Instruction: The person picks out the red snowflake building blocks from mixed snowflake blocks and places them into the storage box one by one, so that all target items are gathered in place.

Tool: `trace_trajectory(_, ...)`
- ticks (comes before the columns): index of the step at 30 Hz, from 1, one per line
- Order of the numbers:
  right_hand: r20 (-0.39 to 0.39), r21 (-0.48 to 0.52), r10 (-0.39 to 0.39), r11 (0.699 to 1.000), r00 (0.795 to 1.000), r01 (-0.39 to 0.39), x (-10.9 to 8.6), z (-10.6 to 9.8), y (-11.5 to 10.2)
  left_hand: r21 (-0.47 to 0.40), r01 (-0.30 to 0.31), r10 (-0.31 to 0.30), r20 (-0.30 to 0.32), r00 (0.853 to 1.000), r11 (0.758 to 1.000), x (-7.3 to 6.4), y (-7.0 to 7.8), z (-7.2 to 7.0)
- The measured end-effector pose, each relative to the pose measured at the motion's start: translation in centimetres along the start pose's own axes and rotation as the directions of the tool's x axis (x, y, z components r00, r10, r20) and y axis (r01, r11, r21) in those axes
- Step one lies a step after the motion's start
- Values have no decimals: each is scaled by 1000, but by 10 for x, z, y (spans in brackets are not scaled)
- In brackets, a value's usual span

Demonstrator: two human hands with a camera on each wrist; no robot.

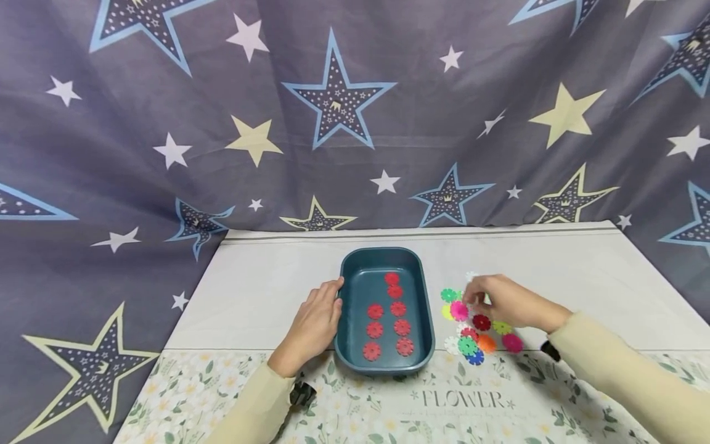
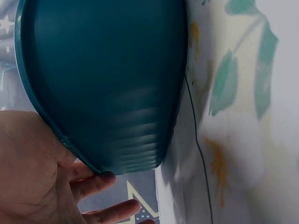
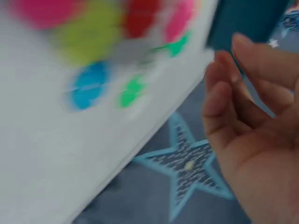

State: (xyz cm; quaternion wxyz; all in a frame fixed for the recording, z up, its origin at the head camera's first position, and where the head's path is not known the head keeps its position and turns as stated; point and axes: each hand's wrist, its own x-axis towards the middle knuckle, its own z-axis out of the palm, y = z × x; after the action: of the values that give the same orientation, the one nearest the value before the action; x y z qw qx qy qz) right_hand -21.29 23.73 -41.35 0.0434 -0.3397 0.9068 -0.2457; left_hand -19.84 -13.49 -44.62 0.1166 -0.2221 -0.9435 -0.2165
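A dark teal tray [image 1: 355, 287] holds several red flower-shaped discs [image 1: 397, 308], set in two uneven columns. My left hand [image 1: 312, 324] rests against the tray's left rim, its fingers fairly straight; the left wrist view shows fingertips [image 2: 106, 178] touching the rim from outside. To the right of the tray lies a loose heap of flower-shaped discs in mixed colours, among them a dark red disc [image 1: 481, 322], an orange disc [image 1: 486, 343] and a blue disc [image 1: 474, 357]. Above this heap hovers my right hand [image 1: 507, 299], fingers loosely bent, no disc visible between thumb and fingertips.
The table has a white surface [image 1: 277, 265] at the back and a floral cloth [image 1: 355, 407] with the word FLOWER along the front. Behind it hangs a grey curtain [image 1: 410, 123] printed with stars. A dark wrist strap [image 1: 302, 393] shows at my left sleeve.
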Motion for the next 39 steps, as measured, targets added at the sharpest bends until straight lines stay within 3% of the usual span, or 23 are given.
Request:
trace_trajectory(3,52,33,59,998,997,-61,-19,4,10,4,7,-7,0,1000,1000,0,0,-1)
trace_trajectory(6,44,27,91,995,995,-92,-28,12,17,2,20,-20,3,1000,1000,0,1,-1)
trace_trajectory(12,-21,-2,116,993,993,-116,-31,25,24,1,23,-23,5,1000,1000,0,2,1)
trace_trajectory(20,31,43,168,985,985,-170,-30,22,21,-4,25,-25,5,1000,1000,1,2,0)
trace_trajectory(27,-59,77,44,996,997,-39,-26,10,12,-10,31,-31,8,999,999,0,2,-1)
trace_trajectory(33,-127,98,-43,994,991,56,-14,-5,-7,-14,30,-30,5,1000,999,1,2,-1)
trace_trajectory(39,-150,88,-154,982,977,168,1,-8,-25,-12,26,-26,2,1000,1000,0,1,0)
